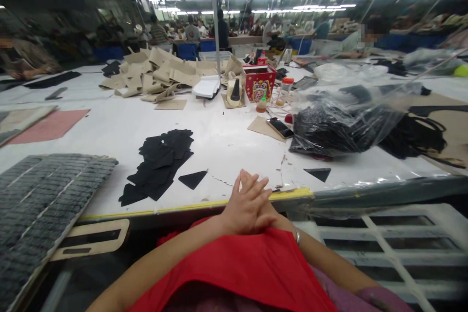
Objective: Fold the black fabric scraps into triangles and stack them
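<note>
factory hall, white cutting table (226, 141). left hand (244, 207) laid flat over right hand (272, 219) at table edge, fingers straight, both holding nothing. nearest: small black triangle piece (192, 179), just beyond fingertips; black fabric pile (161, 163) further left; bagged black pieces (343, 122) right.

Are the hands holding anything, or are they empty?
Empty. The left hand lies over the right hand, pressed together at the table edge, with nothing between them; the black pieces lie apart.
</note>
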The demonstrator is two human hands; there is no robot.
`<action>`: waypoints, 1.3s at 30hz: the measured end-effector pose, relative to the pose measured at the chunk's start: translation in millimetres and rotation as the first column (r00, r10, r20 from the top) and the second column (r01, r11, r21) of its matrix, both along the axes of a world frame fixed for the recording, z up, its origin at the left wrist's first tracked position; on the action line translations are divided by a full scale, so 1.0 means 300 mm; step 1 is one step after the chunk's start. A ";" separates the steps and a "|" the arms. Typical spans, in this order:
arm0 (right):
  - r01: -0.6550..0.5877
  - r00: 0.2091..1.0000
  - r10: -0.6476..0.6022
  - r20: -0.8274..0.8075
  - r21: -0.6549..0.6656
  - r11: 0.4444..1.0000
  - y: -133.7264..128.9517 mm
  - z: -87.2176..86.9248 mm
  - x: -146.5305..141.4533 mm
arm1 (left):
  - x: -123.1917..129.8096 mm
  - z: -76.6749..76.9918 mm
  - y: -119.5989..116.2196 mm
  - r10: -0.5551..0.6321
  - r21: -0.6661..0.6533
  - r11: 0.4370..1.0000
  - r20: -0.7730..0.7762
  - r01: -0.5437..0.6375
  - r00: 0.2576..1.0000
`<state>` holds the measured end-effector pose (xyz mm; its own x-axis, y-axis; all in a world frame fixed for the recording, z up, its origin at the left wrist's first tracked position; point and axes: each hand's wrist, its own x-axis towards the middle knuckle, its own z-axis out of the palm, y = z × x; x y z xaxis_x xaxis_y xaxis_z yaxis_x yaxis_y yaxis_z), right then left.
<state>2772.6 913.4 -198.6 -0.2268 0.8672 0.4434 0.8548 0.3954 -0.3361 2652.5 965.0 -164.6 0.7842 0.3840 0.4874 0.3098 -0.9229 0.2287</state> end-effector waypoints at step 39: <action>-0.207 0.883 0.373 0.286 -0.476 0.855 0.543 -0.049 -0.404 | -0.593 -0.321 0.112 0.617 0.071 0.787 -0.128 -0.613 0.777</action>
<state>2651.4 1076.3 -213.3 -0.5664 0.8168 -0.1093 0.8147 0.5351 -0.2236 2474.6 998.7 -261.0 0.4437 0.7975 0.4088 0.8396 -0.5294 0.1215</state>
